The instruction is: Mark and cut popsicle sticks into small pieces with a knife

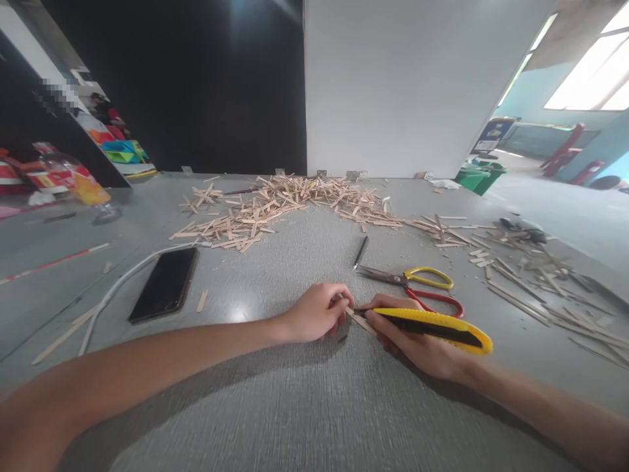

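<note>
In the middle of the grey table (pixel 275 419), my left hand (pixel 319 313) is closed on one end of a thin wooden stick (pixel 362 321). My right hand (pixel 407 337) grips a yellow and black utility knife (pixel 432 326), its tip reaching toward the stick close to my left fingertips. Whether the blade touches the wood I cannot tell. The stick's other end runs under my right fingers. Just beyond my right hand lie scissors (pixel 407 282) with one yellow and one red handle. A dark pen (pixel 361 252) rests past their tips.
Wooden sticks lie in a heap (pixel 295 200) along the back, with cut strips (pixel 521 301) at the right. A phone (pixel 164 285) and a white cable (pixel 115 288) are at left, near a bottle (pixel 81 183). Upright black (pixel 196 85) and white panels (pixel 407 85) border the back.
</note>
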`<action>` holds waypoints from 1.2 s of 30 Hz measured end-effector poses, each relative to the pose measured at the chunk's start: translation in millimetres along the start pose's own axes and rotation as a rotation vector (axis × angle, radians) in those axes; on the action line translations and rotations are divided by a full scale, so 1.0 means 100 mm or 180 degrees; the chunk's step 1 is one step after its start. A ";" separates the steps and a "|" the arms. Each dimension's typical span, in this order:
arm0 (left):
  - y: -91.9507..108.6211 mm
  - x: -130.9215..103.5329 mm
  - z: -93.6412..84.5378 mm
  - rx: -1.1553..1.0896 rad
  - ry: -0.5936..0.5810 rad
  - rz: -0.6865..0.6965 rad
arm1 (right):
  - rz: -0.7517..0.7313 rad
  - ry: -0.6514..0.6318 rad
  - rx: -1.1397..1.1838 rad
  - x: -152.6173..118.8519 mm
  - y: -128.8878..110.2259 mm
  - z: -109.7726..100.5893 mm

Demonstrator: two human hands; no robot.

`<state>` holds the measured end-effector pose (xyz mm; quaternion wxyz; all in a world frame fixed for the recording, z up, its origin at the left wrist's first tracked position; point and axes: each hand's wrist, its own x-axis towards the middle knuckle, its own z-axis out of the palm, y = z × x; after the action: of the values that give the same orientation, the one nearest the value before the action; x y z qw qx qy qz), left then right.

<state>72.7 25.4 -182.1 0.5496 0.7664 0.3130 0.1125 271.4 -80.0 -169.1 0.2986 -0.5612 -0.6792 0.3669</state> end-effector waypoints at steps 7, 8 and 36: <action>-0.02 0.01 -0.01 -0.0045 0.0001 0.0000 | -0.0003 0.0059 -0.0024 0.00 -0.04 -0.02; -0.03 0.01 -0.01 -0.0059 0.0010 0.0011 | -0.0005 0.0040 0.0044 0.00 -0.02 -0.02; 0.03 -0.01 -0.02 -0.0417 0.0141 -0.0079 | 0.0016 0.1078 -0.0411 0.06 -0.17 -0.89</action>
<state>72.2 25.3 -178.4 0.5928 0.7221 0.3266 0.1429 333.7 -61.0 -105.7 0.3711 -0.6347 -0.6399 0.2236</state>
